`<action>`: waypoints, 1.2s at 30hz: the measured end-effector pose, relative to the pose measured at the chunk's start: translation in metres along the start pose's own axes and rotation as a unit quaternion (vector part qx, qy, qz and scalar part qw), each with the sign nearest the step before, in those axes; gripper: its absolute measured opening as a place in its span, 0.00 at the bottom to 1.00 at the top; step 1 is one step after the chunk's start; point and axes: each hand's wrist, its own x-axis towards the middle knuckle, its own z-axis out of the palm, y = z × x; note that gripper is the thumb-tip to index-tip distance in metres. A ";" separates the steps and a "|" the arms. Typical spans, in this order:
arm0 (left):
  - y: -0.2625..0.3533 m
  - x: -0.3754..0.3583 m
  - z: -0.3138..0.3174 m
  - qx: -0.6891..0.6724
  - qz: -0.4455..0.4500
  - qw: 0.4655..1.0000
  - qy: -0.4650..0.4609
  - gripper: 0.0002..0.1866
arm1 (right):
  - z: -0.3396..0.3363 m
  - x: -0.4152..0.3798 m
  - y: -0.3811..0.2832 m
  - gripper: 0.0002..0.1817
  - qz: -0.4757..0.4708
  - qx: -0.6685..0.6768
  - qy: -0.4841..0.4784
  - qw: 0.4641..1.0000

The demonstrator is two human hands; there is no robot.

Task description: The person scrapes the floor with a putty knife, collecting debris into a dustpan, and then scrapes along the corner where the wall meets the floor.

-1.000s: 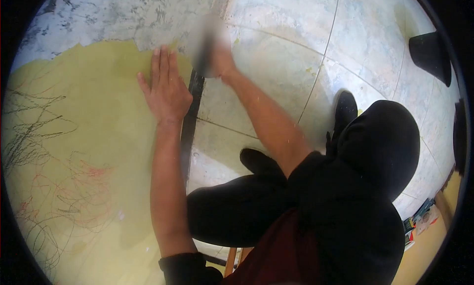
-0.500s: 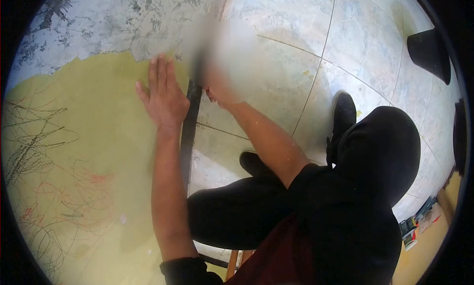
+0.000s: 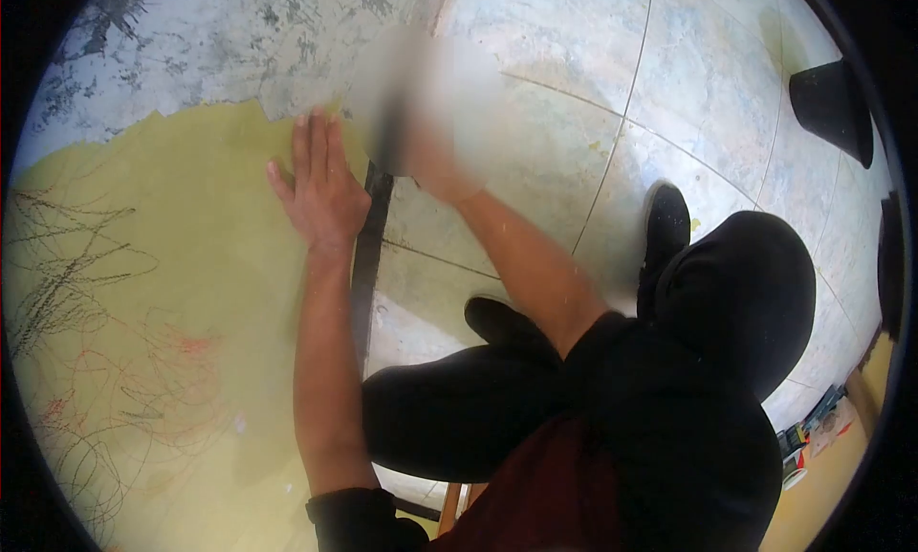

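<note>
My left hand (image 3: 330, 193) lies flat on the yellow-green wall (image 3: 210, 227), fingers stretched out and slightly apart. Its fingertips reach the ragged edge where the yellow-green coating gives way to a scraped grey-white surface (image 3: 220, 45) with dark patches. My right hand (image 3: 440, 165) is beside the dark strip (image 3: 375, 227) along the wall's foot. A blurred patch covers its fingers, so whatever they may hold is hidden. Black and red scribbles (image 3: 72, 275) mark the coating on the left.
Pale floor tiles (image 3: 564, 160) spread out to the right of the wall. A black bucket (image 3: 832, 107) stands at the far right. My knees and black shoes (image 3: 666, 222) are close to the wall. Several small items (image 3: 813, 423) lie at the lower right.
My right hand and forearm have shifted slightly right and down. The left hand stays on nearly the same spot. The coating's edge looks much the same.
</note>
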 end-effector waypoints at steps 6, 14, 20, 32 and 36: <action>0.001 -0.005 0.000 0.040 -0.001 0.999 -0.009 0.26 | -0.013 0.032 -0.007 0.21 0.008 0.029 0.011 0.999; 0.002 0.000 0.002 0.057 -0.005 0.998 0.003 0.25 | -0.020 0.032 0.001 0.19 0.003 -0.002 0.004 1.000; 0.006 0.005 0.011 0.035 -0.020 0.997 0.058 0.25 | 0.016 -0.022 0.007 0.19 0.009 0.015 -0.036 0.999; 0.001 -0.002 0.004 0.012 -0.015 1.000 -0.005 0.30 | 0.007 -0.006 0.002 0.20 -0.017 -0.025 -0.002 1.000; 0.000 -0.006 0.003 -0.003 -0.006 1.000 0.006 0.31 | 0.001 0.004 -0.007 0.19 0.003 0.006 0.008 1.000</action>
